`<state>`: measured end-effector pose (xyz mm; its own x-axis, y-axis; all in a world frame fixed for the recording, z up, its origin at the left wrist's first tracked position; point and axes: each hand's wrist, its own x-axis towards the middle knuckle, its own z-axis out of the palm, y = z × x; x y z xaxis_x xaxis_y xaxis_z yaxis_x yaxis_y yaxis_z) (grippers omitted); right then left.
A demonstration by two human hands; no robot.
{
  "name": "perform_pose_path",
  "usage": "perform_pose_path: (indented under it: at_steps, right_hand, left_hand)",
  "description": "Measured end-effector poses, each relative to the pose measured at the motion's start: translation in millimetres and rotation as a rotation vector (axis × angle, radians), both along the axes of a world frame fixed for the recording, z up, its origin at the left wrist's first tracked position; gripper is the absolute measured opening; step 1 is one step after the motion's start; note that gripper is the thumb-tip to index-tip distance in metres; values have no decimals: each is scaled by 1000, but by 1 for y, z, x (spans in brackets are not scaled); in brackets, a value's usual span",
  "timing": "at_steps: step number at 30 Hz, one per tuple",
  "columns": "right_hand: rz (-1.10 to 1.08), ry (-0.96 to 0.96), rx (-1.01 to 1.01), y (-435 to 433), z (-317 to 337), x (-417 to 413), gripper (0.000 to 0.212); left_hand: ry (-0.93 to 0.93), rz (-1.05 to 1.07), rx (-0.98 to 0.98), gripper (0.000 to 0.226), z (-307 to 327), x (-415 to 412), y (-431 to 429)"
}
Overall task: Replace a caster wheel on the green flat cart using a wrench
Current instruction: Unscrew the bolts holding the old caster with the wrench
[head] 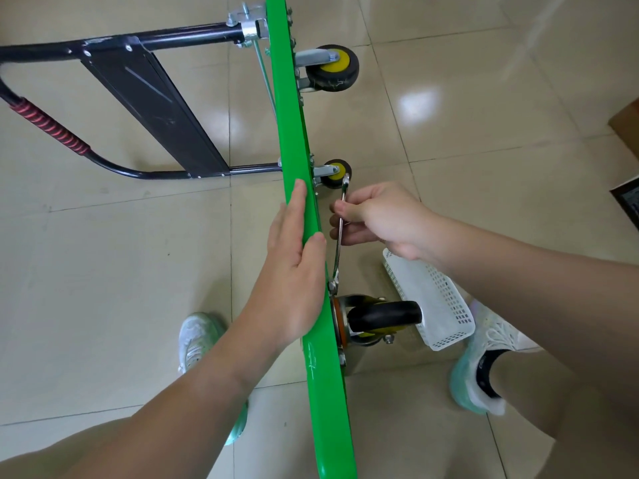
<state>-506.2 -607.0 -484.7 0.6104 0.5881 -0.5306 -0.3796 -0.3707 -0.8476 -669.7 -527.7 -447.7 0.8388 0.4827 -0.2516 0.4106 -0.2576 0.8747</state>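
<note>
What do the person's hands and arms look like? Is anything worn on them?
Both are bare. The left hand and right hand wear no gloves, and no rings show. The left forearm and right forearm show no sleeve, watch or band within the frame.

Bright, even indoor light, sharp focus.
Soft white glare patches sit on the glossy floor tiles (418,105); shadows are faint and short; the wide-angle lens bends straight lines toward the edges.

Indoor room, exact kind unclear: glossy beige tiles (460,160) mirror light, a cardboard box (626,121) sits at the right edge, a white basket (428,292) lies on the floor.
</note>
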Motion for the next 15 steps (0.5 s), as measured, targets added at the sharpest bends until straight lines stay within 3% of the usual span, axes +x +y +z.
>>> perform_pose_path:
  at_steps: [7, 12, 15]
  right_hand:
    - [70, 77, -63, 17, -9, -8, 27]
    - [56, -74, 11, 5, 1, -21, 12]
    - [9, -173, 100, -11, 12, -37, 18]
  left_hand:
    - [-2, -10, -10, 64, -2, -1, 3]
    - [-11, -10, -20, 64, -3, -2, 4]
    - [-11, -2, -11, 64, -4, -1, 3]
